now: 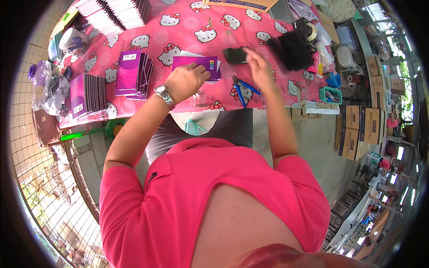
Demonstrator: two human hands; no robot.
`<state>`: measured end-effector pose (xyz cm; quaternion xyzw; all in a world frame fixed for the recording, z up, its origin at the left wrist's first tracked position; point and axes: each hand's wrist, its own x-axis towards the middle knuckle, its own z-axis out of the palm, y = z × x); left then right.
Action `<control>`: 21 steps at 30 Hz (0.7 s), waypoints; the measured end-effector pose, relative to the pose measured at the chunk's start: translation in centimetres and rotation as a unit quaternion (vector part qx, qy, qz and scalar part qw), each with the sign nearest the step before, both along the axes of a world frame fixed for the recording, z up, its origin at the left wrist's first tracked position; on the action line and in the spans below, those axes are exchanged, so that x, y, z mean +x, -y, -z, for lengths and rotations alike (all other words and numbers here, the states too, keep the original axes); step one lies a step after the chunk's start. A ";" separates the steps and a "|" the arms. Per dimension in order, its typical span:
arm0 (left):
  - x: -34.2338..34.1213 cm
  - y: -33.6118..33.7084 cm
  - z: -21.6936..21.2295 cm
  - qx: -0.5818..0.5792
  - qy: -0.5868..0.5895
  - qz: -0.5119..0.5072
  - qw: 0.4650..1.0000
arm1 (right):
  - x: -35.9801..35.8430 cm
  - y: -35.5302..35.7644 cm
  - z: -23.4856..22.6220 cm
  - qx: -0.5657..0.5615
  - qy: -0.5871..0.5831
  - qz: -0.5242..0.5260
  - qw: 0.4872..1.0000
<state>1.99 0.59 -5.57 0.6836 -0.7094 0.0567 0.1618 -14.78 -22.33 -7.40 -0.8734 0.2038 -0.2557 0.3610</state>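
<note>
— Nearest the lens: pink shirt (214,196), with both forearms reaching up to the desk (187,27) under its pink cartoon-cat cloth.

— Left hand (187,80)?

— Pressed flat, fingers curled, on a purple notebook (196,62) lying mid-desk; silver watch (164,94) at the wrist.

— Right hand (259,69)?

— Raised just beside a small dark object (235,55), fingers blurred; possibly pinching something thin, but could not tell. Blue-handled pliers (243,89) just below it on the cloth.

— Around them?

— Stack of purple notebooks (133,73) left of the held one, another spiral-bound stack (87,94) farther left, black binding coils (292,51) to the right, turquoise basket (330,94) at the right edge.
</note>
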 end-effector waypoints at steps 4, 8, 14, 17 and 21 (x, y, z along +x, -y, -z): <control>1.0 0.5 -2.8 -0.034 -0.020 0.005 0.999 | -0.4 -4.4 -2.4 0.109 -0.019 -0.094 0.989; 1.3 1.9 -2.6 -0.098 -0.005 -0.035 0.995 | 0.7 -5.9 -3.7 0.014 0.068 -0.094 0.993; 0.6 2.6 -1.7 -0.121 -0.022 -0.080 0.989 | 0.8 -6.0 -3.1 -0.022 0.069 -0.050 0.996; 0.5 2.5 -1.4 -0.130 -0.028 -0.081 0.988 | 0.4 -6.5 -3.1 -0.028 0.078 -0.052 0.995; 0.3 2.5 -1.3 -0.132 -0.032 -0.083 0.987 | 0.5 -6.5 -2.3 -0.046 0.099 -0.068 0.992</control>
